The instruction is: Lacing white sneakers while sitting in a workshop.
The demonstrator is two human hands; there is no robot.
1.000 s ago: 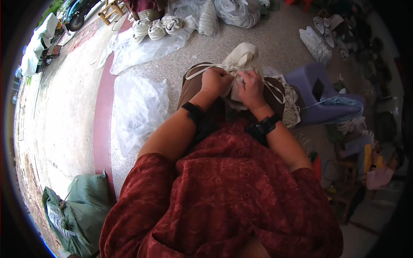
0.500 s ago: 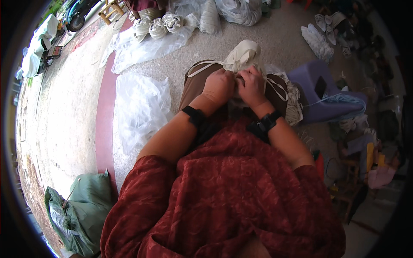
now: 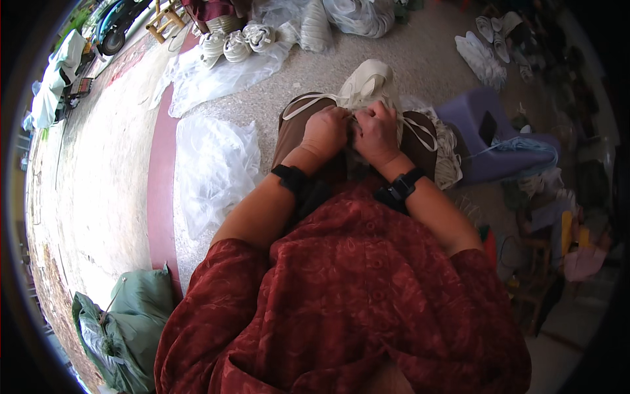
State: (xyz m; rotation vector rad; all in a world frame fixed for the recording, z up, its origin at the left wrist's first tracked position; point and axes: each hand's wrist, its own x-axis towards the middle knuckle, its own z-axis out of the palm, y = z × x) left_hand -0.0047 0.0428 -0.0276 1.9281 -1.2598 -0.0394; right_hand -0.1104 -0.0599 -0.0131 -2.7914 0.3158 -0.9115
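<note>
A cream lace-up shoe (image 3: 369, 80) rests between my brown-clad knees, its rounded end pointing away from me. One flat cream lace (image 3: 303, 103) loops over the left knee, and another lace length (image 3: 421, 128) curves over the right knee. My left hand (image 3: 326, 134) is closed at the near left side of the shoe. Close beside it, my right hand (image 3: 377, 134) is curled with bent fingers at the near right side. The fingertips of both hands are hidden, so what they pinch, shoe edge or lace, does not show.
A purple plastic stool (image 3: 476, 125) with light blue cord (image 3: 525, 146) stands to the right. Clear plastic sheeting (image 3: 216, 164) lies left. Several cream shoes (image 3: 236, 46) sit at the far left, and a green sack (image 3: 141, 302) lies near left.
My hands have drawn slightly apart; the left has shifted a little left. My right fingers are now curled tighter. The shoe stays between the knees.
</note>
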